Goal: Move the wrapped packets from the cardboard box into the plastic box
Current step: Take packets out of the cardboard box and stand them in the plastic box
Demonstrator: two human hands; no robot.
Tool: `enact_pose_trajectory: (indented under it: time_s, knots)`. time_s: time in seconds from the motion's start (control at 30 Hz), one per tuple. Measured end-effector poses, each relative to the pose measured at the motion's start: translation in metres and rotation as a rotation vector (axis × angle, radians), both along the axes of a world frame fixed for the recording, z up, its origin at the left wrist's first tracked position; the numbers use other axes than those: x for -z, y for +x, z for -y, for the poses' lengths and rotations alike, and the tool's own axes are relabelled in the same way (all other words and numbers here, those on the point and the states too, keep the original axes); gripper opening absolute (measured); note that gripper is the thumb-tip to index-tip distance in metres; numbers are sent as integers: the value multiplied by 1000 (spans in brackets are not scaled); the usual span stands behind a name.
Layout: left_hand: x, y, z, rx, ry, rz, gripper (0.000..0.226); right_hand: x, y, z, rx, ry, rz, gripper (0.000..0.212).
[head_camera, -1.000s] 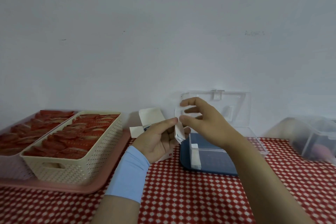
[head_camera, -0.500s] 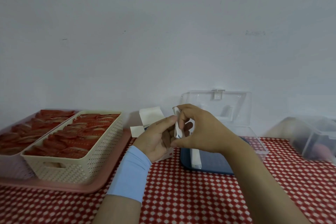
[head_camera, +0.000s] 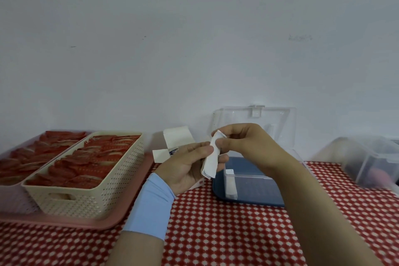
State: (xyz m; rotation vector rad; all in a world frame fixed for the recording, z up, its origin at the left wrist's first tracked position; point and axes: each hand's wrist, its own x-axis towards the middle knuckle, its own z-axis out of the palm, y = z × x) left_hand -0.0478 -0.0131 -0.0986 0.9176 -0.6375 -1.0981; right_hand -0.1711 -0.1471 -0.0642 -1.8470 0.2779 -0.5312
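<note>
A small stack of white wrapped packets (head_camera: 211, 163) is held between both hands above the table. My left hand (head_camera: 186, 167) cradles the stack from below, thumb against its side. My right hand (head_camera: 248, 147) pinches its upper end. Behind my left hand stands the small white cardboard box (head_camera: 176, 139) with its flaps open, mostly hidden. To the right sits the clear plastic box (head_camera: 257, 177) with a blue base and raised lid; one white packet (head_camera: 230, 183) leans inside at its left wall.
A pink tray (head_camera: 133, 207) at left carries a cream basket (head_camera: 103, 190) and a second container (head_camera: 6, 196), both full of red packets. A frosted plastic container (head_camera: 373, 162) stands at far right. Red checked cloth covers the table against a white wall.
The packets have come further out and down; my right hand shifted from an open pinch to gripping the stack's top, and my left hand now supports more of the stack.
</note>
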Motion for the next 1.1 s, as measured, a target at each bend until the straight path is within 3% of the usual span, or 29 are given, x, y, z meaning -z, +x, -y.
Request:
enact_pose_trajectory:
  time_s: [0.1, 0.23, 0.3, 0.47, 0.63, 0.73, 0.87, 0.97, 1.03, 1.1]
  knots:
    - [-3, 3, 1, -35, 87, 159, 22, 1, -1, 5, 47, -55, -32, 11]
    - [-16, 2, 2, -294, 405, 945, 4, 3, -3, 7, 106, -83, -48, 10]
    - [-21, -5, 1, -336, 415, 1075, 5, 1, -5, 6, 134, -40, -27, 10]
    - [-19, -22, 5, -423, 382, 1011, 6, -5, -16, 2, 111, 151, -71, 16]
    - [-21, -41, 14, -437, 339, 802, 7, -8, -22, 7, 96, 146, -192, 14]
    - [-22, -42, 19, -383, 413, 764, 10, -9, -24, 17, 161, 128, -219, 12]
    - [-5, -26, 21, -266, 767, 1005, 57, -2, -24, 39, 360, -37, -361, 10]
    - [22, -5, 34, -195, 853, 1010, 84, 9, -13, 43, 344, -115, -569, 13]
    - [32, 2, 44, -162, 801, 911, 81, 17, -1, 41, 314, -128, -672, 16]
    - [19, -16, 41, -186, 716, 618, 56, 21, 11, 38, 289, -160, -759, 20]
